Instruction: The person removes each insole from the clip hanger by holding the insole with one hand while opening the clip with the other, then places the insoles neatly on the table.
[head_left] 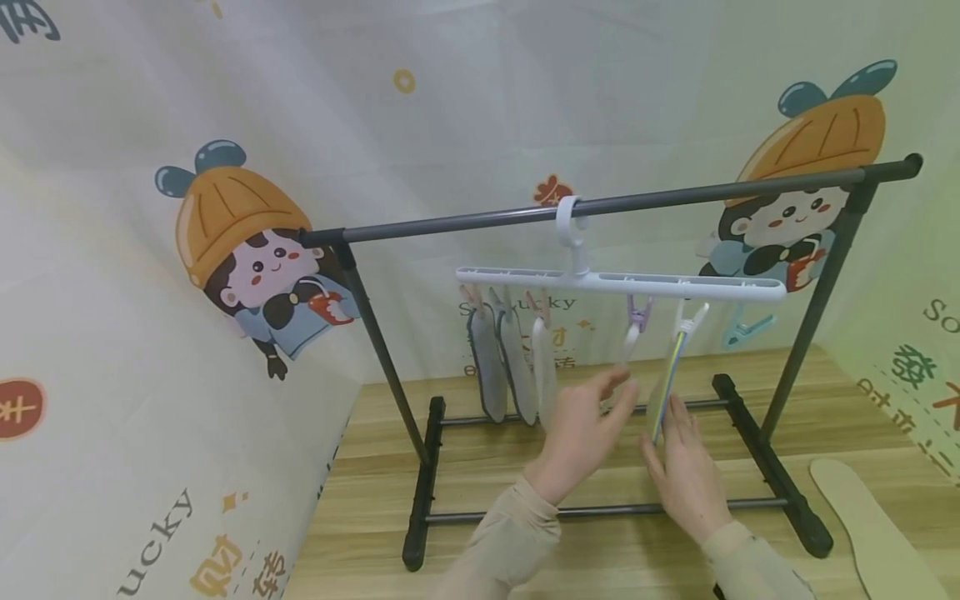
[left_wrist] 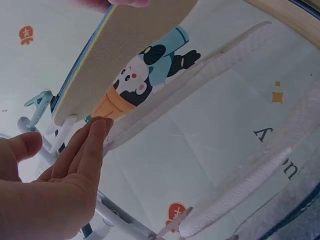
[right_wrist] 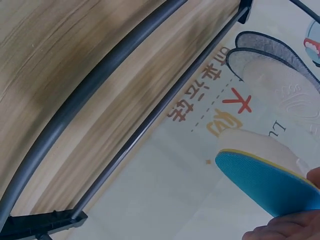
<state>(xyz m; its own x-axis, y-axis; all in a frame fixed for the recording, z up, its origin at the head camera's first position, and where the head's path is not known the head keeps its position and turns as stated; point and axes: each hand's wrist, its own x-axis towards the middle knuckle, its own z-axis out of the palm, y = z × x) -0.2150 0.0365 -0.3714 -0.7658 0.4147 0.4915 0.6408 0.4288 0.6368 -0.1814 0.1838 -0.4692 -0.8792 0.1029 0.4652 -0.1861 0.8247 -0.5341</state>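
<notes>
A thin insole with a blue-and-yellow edge [head_left: 670, 385] hangs from a white clip [head_left: 690, 318] on the white hanger [head_left: 675, 286]. My right hand [head_left: 686, 479] holds its lower end, thumb on one side and fingers on the other. One face is bright blue [right_wrist: 272, 182]; the other is beige mesh [left_wrist: 122, 57]. Just left of it, a white insole [head_left: 632, 343] hangs from a purple clip [head_left: 639, 313]. My left hand [head_left: 581, 425] is raised close to that white insole, thumb spread from nearly straight fingers [left_wrist: 92, 155], holding nothing.
The hanger hooks over a black rack [head_left: 465, 222]. Two dark-edged grey insoles [head_left: 489, 367] and another white insole [head_left: 542, 367] hang at its left. A teal clip [head_left: 746, 328] hangs at the right end. A beige insole [head_left: 873, 529] lies on the wooden table [head_left: 360, 500].
</notes>
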